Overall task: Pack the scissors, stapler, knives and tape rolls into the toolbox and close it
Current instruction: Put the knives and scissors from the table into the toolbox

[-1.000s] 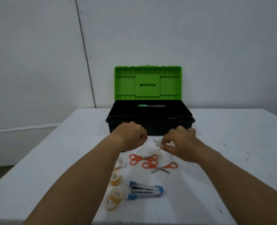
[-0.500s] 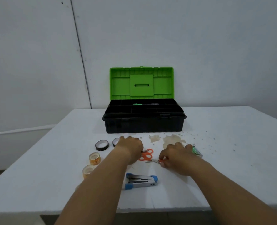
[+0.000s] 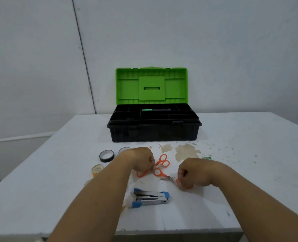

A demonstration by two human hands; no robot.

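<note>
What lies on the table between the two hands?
In the head view, orange-handled scissors lie between the left hand and the right hand; each hand grips a pair.

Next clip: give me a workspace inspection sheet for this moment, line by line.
Surface: white table, stained and flecked near the toolbox.
Job's things: toolbox open, green lid upright, one knife in its tray; two orange scissors, stapler, black tape and clear tape on the table.
Clutter: nothing seen.
Grips: left hand and right hand each closed on scissors.
Cables: nothing seen.
Surroundings: plain white wall.
</note>
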